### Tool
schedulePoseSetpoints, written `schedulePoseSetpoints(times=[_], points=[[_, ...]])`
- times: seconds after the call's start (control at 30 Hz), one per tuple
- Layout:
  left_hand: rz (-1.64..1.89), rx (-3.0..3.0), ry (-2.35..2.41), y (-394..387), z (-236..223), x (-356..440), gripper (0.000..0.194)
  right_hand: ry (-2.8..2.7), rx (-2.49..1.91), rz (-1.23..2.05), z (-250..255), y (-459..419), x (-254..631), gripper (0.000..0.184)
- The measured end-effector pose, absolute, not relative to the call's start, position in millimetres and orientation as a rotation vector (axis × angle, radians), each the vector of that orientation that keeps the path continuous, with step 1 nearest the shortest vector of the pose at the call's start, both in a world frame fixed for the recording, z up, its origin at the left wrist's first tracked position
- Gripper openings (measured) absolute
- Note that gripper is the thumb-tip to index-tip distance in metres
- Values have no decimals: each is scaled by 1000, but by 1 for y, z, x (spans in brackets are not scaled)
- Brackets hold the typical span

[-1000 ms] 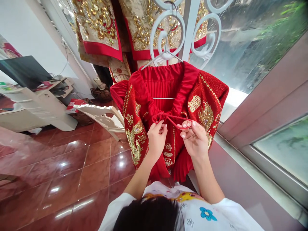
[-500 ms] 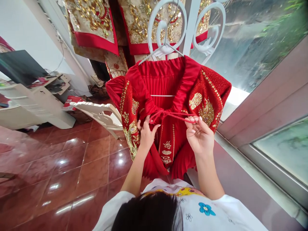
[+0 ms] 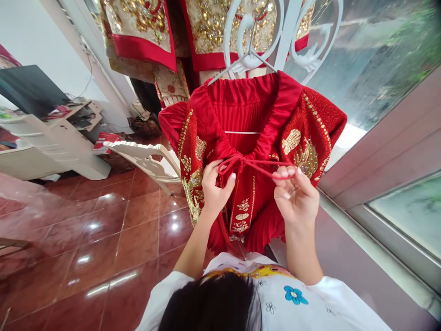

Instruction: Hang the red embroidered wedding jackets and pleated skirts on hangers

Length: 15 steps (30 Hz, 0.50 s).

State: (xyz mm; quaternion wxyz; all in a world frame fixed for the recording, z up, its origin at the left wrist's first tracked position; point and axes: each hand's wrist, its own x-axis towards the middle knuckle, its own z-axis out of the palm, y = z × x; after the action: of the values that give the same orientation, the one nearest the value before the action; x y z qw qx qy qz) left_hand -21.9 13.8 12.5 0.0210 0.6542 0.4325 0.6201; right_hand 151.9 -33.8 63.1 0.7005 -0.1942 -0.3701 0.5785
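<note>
A red pleated skirt with gold embroidery (image 3: 243,216) hangs by its gathered waistband (image 3: 213,122) from a wire hanger (image 3: 250,51). At the front of the waistband, a red drawstring (image 3: 262,162) is tied in a bow. My right hand (image 3: 299,197) pinches the right side of the bow, pulled out sideways, between thumb and curled fingers. My left hand (image 3: 218,193) is beside the smaller left loop, its fingers against the cloth and its thumb spread away from them. Part of its fingertips is hidden by the loop and fabric.
Behind the skirt are a white scrolled metal frame (image 3: 283,37) and gold-sequined garments with red borders (image 3: 144,48). A white chair (image 3: 146,161) stands left, near a white desk (image 3: 65,147). A window (image 3: 372,64) with a ledge lines the right side.
The skirt and both hands sit slightly farther right and higher in view. My right hand still grips the cord; my left thumb remains apart from its fingers.
</note>
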Motion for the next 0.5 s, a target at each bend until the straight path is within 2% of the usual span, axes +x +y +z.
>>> schedulePoseSetpoints(times=[0.07, 0.13, 0.2, 0.3, 0.4, 0.5], points=[[1883, 1946, 1318, 12, 18, -16, 31, -861, -485, 1235, 58, -39, 148, 19], [1883, 1903, 1326, 13, 22, -17, 24, -868, -519, 1186, 53, -43, 145, 21], [1932, 1953, 1359, 13, 27, -23, 24, -865, -543, 1156, 48, -43, 144, 21], [1999, 2261, 1369, 4, 34, -33, 18, -865, -570, 1105, 44, -42, 141, 24], [1880, 2518, 1078, -7, 38, -34, 12, -845, -582, 1104, 40, -39, 138, 26], [1842, 2283, 997, -9, 32, -26, 16, -828, -585, 1117, 36, -39, 136, 26]])
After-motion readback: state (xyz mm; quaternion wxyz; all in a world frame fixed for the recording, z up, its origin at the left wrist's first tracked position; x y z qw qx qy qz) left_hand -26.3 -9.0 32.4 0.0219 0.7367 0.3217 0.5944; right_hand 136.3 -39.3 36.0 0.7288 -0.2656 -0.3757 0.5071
